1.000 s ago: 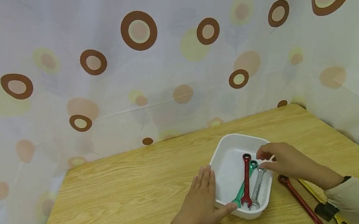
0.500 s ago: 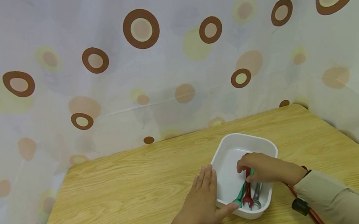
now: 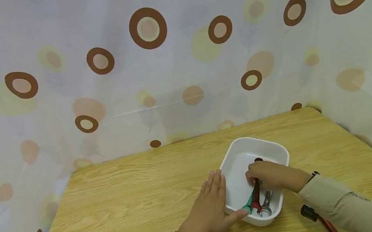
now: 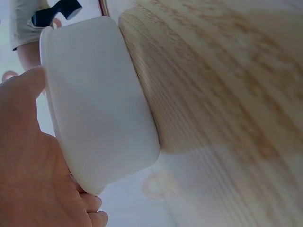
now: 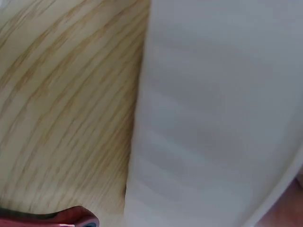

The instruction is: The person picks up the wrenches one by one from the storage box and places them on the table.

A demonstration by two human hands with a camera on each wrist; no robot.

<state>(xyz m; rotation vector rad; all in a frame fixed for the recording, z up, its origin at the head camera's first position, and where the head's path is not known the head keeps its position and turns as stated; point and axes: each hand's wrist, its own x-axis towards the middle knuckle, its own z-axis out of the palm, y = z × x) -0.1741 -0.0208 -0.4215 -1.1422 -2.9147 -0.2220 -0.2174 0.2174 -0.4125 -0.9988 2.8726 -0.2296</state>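
1 sec on: R hand (image 3: 266, 175), since shifting inward, pinching red wrench (image 3: 256, 203) btwn fingers, likely securing it; L hand (image 3: 208, 211), fingers straight, bracing tub (image 3: 232, 176).

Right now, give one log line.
left hand: touching white bin | right hand: gripping red wrench inside | also inside: green wrench, silver wrench

We are gripping the red wrench (image 3: 257, 195) in the tub (image 3: 260, 222) with our right hand (image 3: 269, 175), moved over from the silver wrench's (image 3: 267, 202) end
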